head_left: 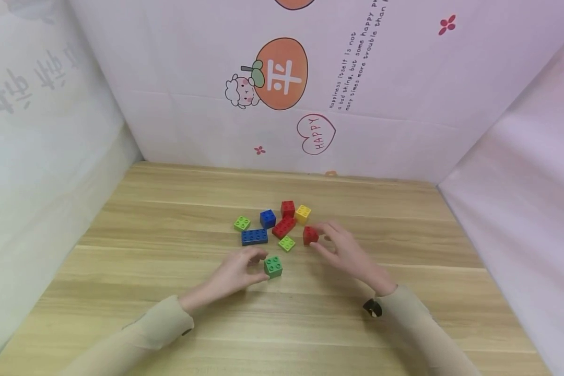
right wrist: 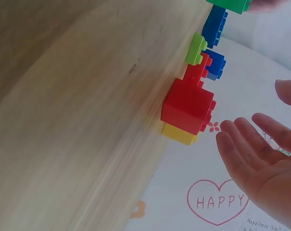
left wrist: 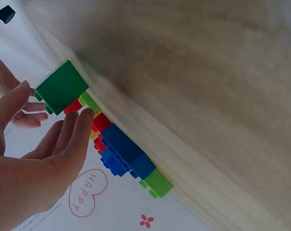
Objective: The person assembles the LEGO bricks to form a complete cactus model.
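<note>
In the head view my left hand (head_left: 238,270) is beside a green square block (head_left: 273,266), thumb and fingers spread apart. The left wrist view shows the thumb tip close to the green block (left wrist: 62,87); whether it touches I cannot tell. My right hand (head_left: 347,251) reaches around a red square block (head_left: 310,235), fingers parted. From the right wrist, a gap shows between the fingers (right wrist: 241,144) and the red block (right wrist: 187,106). Behind them lie a flat lime block (head_left: 286,243) and a long red block (head_left: 284,227).
A long blue block (head_left: 254,237), small blue block (head_left: 267,219), second lime block (head_left: 242,223), another red block (head_left: 288,209) and yellow block (head_left: 303,213) lie on the wooden table (head_left: 178,209). Printed white cloth (head_left: 192,130) rises behind the table and along both sides.
</note>
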`<state>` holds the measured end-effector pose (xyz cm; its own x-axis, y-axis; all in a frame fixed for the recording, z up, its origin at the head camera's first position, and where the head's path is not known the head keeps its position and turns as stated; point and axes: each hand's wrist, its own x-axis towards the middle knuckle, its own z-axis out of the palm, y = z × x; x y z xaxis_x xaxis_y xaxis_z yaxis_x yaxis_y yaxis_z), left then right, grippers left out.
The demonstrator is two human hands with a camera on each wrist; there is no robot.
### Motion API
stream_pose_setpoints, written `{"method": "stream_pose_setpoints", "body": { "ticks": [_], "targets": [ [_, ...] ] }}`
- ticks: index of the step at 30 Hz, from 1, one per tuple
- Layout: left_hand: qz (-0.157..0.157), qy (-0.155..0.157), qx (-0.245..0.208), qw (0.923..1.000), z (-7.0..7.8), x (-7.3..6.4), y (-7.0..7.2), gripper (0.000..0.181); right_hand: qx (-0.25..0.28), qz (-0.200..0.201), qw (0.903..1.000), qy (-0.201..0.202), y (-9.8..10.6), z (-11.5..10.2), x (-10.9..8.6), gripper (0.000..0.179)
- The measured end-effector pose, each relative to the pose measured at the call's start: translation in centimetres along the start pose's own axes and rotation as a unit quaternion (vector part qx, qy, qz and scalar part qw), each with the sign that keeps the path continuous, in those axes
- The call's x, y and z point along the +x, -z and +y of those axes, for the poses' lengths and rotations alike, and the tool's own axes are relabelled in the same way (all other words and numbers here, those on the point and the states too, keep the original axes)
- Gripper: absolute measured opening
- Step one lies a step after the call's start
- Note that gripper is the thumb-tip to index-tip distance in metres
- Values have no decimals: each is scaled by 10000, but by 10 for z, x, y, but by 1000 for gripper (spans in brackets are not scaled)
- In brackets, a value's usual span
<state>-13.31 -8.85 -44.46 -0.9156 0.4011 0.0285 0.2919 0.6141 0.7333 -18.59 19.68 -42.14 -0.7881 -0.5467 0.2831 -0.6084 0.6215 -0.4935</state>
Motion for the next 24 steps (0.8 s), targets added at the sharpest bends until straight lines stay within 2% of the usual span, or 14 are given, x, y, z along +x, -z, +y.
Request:
{"method": "stream_pose_setpoints", "body": {
  "ticks": [6,14,24],
  "targets": [
    [50,-43,320,9995,0,5,-5,47,108,1,9999,75,-6,0,0,36],
    [28,68,558,9984,1,12,-11,45,237,50,9994,264,-9,-5,2,33],
    [-40,29,548,9985,3,13,-11,42,489,-105,9987,101,-14,-6,3,32]
  ]
}}
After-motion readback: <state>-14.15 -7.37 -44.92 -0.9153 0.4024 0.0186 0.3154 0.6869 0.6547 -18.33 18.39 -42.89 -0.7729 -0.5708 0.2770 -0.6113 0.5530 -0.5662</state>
